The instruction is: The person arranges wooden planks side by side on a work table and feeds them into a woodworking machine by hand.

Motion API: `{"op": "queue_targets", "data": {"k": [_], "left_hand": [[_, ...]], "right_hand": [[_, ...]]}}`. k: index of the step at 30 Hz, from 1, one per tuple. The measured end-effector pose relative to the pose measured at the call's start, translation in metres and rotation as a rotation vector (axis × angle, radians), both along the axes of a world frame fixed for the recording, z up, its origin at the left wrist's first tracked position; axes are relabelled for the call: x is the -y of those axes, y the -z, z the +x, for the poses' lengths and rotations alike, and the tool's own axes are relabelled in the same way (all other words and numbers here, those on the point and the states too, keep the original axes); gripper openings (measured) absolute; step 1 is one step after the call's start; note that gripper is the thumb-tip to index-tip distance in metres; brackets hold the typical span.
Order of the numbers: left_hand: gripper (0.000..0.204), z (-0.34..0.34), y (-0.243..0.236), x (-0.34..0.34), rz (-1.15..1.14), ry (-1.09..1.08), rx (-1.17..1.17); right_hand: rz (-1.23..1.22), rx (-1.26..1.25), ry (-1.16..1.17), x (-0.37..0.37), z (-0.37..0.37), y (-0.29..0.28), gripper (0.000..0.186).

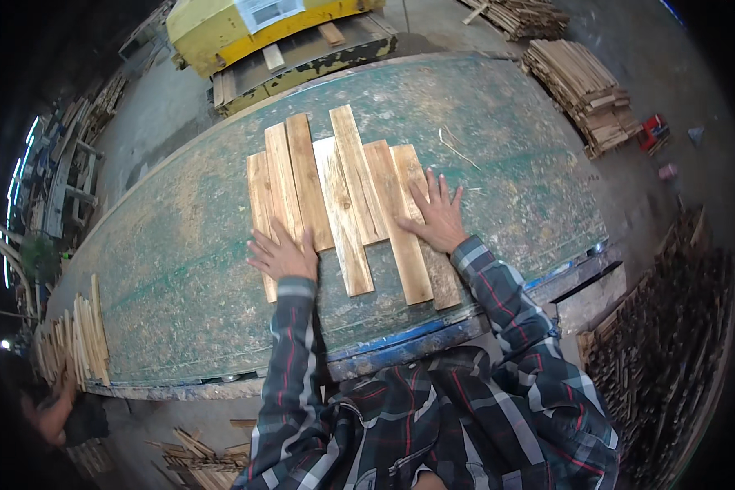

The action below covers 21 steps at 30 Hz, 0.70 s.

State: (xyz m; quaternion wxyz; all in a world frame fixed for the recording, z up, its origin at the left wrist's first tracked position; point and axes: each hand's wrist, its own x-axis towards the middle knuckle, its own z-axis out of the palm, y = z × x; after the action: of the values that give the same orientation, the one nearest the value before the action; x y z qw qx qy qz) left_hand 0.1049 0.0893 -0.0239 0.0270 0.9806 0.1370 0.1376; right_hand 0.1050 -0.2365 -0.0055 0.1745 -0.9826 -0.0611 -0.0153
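Nearest to us is a checked shirt [416,408], dark with red and white lines. Its two sleeves reach away from us over the table [180,269]. On the floor at the near right is a big pile of thin sticks [653,367].

We see the left hand [284,257] palm down on the near left part of a row of wooden boards [351,208]. Its fingers are spread and it is not gripping. The right hand [438,219] is palm down too, at the right edge of the row. Its fingers are spread, gripping nothing, and its thumb points left onto a board.

The boards lie side by side on the green, dusty table, between and past the hands, with uneven ends. At the table's left end we see pale wood strips [90,335] and another person's arm [53,416].

Farther right, a stack of boards [580,90] sits on the floor. At the far side is a yellow machine [212,37]. It has a white panel [268,11]; we cannot read any writing there.
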Motion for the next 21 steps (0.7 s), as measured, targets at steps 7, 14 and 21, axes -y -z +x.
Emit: {"op": "queue_targets", "data": {"k": [7, 14, 21], "left_hand": [[0.074, -0.123, 0.013, 0.051, 0.083, 0.599, -0.022], [0.078, -0.054, 0.016, 0.049, 0.059, 0.408, -0.035], [0.069, -0.075, 0.003, -0.006, 0.011, 0.262, 0.068]], "right_hand": [[0.052, -0.010, -0.250, 0.008, -0.162, -0.012, 0.107], [0.149, 0.130, -0.270, 0.015, -0.090, 0.000, 0.095], [0.205, 0.050, -0.129, 0.023, -0.036, -0.003, 0.103]]}}
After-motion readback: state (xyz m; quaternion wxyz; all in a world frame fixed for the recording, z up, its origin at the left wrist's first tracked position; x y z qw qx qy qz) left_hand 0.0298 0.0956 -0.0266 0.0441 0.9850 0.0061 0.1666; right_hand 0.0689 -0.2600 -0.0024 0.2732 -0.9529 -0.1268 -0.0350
